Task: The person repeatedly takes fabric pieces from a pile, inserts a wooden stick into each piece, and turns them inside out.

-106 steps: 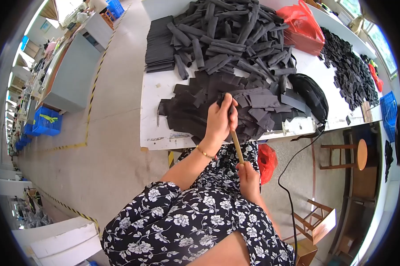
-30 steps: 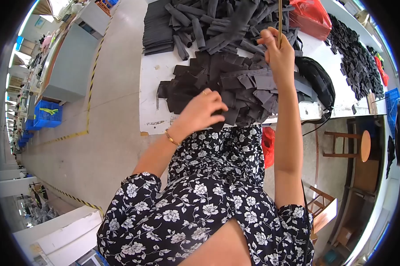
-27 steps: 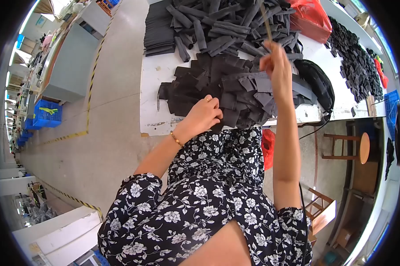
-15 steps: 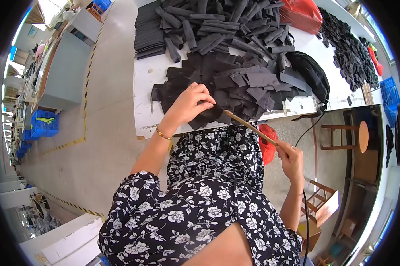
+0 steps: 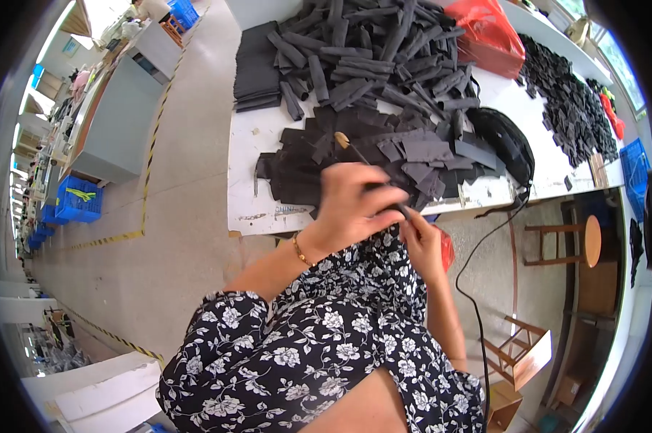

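Note:
In the head view, a thin wooden stick [image 5: 342, 140] slants over the table edge. Its pale tip shows at the upper left, and dark cloth seems to cover the length below. My left hand [image 5: 355, 206], smeared by motion, is closed, its thumb and fingers pinching the dark cloth piece [image 5: 402, 211] around the stick. Close against it, my right hand [image 5: 423, 245] grips the lower end of the stick and cloth; the handle is hidden. Flat dark cloth pieces [image 5: 297, 173] lie in a heap just beyond my hands.
Behind that heap are rolled dark cloth tubes [image 5: 355, 68] and a neat stack [image 5: 256, 79]. A red plastic bag [image 5: 488, 43], a black mesh bag [image 5: 503, 123] and more small pieces [image 5: 571, 101] sit at the right. Stools [image 5: 592, 240] stand beside the white table [image 5: 243, 209].
My hands have come together. The stick's bare tip has moved up and left, past my left hand, and dark cloth now covers its shaft. The view has shifted slightly.

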A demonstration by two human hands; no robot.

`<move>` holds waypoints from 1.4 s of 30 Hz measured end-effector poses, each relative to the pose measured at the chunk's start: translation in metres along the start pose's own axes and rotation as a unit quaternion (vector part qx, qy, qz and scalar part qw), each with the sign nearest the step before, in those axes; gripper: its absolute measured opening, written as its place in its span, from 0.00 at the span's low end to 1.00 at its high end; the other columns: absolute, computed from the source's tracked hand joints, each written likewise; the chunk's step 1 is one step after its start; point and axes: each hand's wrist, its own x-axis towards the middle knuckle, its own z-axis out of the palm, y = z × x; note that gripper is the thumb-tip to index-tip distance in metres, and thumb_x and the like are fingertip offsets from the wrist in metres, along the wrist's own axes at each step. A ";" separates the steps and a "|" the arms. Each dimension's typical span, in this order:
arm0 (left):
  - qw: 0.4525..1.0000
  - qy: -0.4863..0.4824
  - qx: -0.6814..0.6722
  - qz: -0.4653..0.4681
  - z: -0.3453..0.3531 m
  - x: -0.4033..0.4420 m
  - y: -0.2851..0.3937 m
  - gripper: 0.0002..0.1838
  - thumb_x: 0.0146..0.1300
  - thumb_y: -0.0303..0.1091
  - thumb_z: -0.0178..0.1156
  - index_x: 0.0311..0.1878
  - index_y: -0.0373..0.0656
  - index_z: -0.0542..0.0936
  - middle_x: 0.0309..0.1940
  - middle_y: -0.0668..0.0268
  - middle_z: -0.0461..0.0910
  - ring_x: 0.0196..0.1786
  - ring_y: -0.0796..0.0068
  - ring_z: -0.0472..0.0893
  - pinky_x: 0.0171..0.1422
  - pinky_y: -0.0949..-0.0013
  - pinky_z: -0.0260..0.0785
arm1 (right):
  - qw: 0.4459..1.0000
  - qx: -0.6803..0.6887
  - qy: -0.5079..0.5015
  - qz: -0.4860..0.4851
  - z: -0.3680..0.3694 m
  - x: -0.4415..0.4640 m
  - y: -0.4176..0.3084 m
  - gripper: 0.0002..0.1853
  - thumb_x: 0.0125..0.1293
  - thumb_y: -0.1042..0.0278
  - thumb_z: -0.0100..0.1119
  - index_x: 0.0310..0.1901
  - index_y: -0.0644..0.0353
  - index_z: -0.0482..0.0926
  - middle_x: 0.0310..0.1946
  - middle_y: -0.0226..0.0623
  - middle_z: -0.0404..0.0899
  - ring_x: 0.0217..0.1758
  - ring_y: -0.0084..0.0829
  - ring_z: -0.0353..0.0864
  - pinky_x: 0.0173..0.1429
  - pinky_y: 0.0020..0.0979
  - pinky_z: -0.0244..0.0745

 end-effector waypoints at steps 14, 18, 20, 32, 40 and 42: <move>0.559 0.181 -0.599 -0.545 0.052 -0.037 -0.049 0.17 0.66 0.43 0.62 0.42 0.35 0.80 0.26 0.62 0.82 0.22 0.71 0.80 0.26 0.67 0.75 | 0.992 -0.127 0.016 -0.007 0.052 -0.031 0.009 0.05 0.71 0.74 0.51 0.42 0.64 0.75 0.18 0.47 0.72 0.19 0.39 0.74 0.26 0.37 0.67; 0.573 0.176 -0.566 -0.565 0.037 -0.024 -0.061 0.15 0.67 0.41 0.61 0.40 0.36 0.80 0.16 0.69 0.74 0.11 0.82 0.64 0.14 0.78 0.52 | 0.988 0.005 -0.089 0.125 0.035 -0.068 0.012 0.10 0.74 0.66 0.49 0.38 0.63 0.76 0.15 0.29 0.67 0.17 0.19 0.64 0.22 0.26 0.58; 0.544 0.239 -0.592 -0.544 0.030 -0.018 -0.076 0.15 0.68 0.41 0.60 0.39 0.37 0.80 0.13 0.74 0.68 0.09 0.85 0.57 0.13 0.79 0.44 | 0.916 0.220 -0.235 0.239 0.005 -0.087 0.014 0.14 0.75 0.62 0.47 0.38 0.61 0.78 0.16 0.22 0.65 0.19 0.14 0.60 0.23 0.21 0.53; 0.481 0.334 -0.565 -0.581 0.076 -0.005 -0.044 0.16 0.72 0.45 0.54 0.34 0.42 0.73 0.19 0.71 0.71 0.14 0.86 0.61 0.18 0.79 0.52 | 0.976 0.009 0.147 -0.163 0.042 0.020 -0.022 0.11 0.62 0.77 0.65 0.45 0.64 0.77 0.23 0.29 0.72 0.23 0.15 0.67 0.27 0.21 0.62; 0.713 -0.240 -0.530 -0.391 0.047 -0.006 -0.044 0.19 0.69 0.42 0.59 0.50 0.33 0.77 0.30 0.66 0.81 0.30 0.79 0.80 0.37 0.77 0.73 | 0.974 -0.020 0.109 -0.199 0.010 0.060 -0.042 0.04 0.65 0.76 0.61 0.35 0.69 0.80 0.26 0.32 0.72 0.26 0.21 0.68 0.29 0.24 0.62; 0.640 -0.293 -0.565 -0.431 0.050 -0.007 -0.034 0.16 0.74 0.41 0.52 0.39 0.36 0.75 0.17 0.72 0.69 0.17 0.82 0.72 0.22 0.78 0.64 | 0.979 0.065 0.140 -0.131 0.003 0.065 -0.049 0.02 0.65 0.78 0.59 0.35 0.68 0.79 0.28 0.31 0.72 0.28 0.22 0.69 0.32 0.24 0.64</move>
